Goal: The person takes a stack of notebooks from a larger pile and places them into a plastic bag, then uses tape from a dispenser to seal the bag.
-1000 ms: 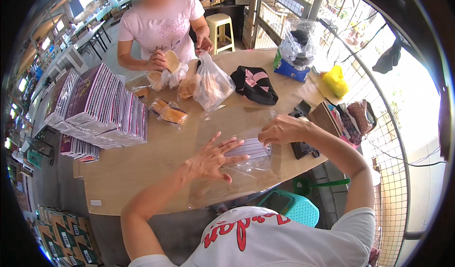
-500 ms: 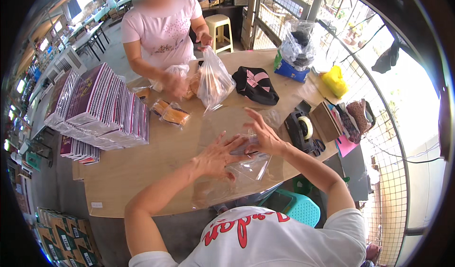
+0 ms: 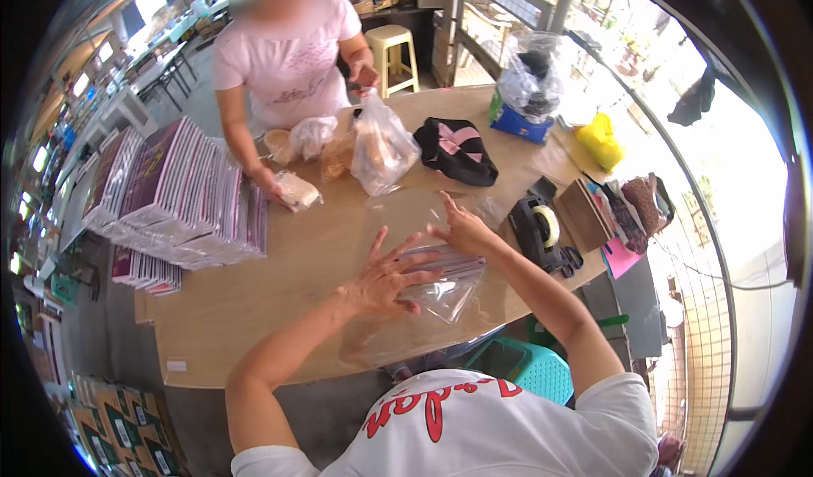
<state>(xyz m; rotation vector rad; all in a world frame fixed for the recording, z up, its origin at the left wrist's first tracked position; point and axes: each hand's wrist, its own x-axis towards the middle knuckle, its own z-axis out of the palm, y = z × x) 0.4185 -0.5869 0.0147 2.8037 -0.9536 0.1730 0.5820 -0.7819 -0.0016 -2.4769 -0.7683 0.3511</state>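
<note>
In front of me a stack of thin books or booklets [image 3: 464, 261] lies under clear plastic wrap [image 3: 449, 295], the sheet spreading over the tabletop around it. My left hand [image 3: 388, 278] rests on the left part of the plastic, fingers spread wide. At the far right edge of the stack is my right hand [image 3: 467, 230], index finger stretched out and the other fingers loosely bent over the wrap; nothing shows in its grasp. A black tape dispenser [image 3: 535, 231] with a roll stands right of my right hand, with dark-handled scissors [image 3: 571, 261] beside it.
Tall stacks of purple booklets [image 3: 169, 181] stand at the left. Across the table [image 3: 254, 325], a co-worker holds a wrapped bread pack [image 3: 298, 191] near a plastic bag [image 3: 383, 151]. A black-and-pink pouch [image 3: 457, 151] and a yellow bag [image 3: 600, 143] lie farther off. A turquoise stool [image 3: 529, 371] is below.
My right hand has shifted slightly right and away from me, uncovering more of the stack. The co-worker's hand has moved left and now holds a bread pack; the packs lying mid-table are gone from there.
</note>
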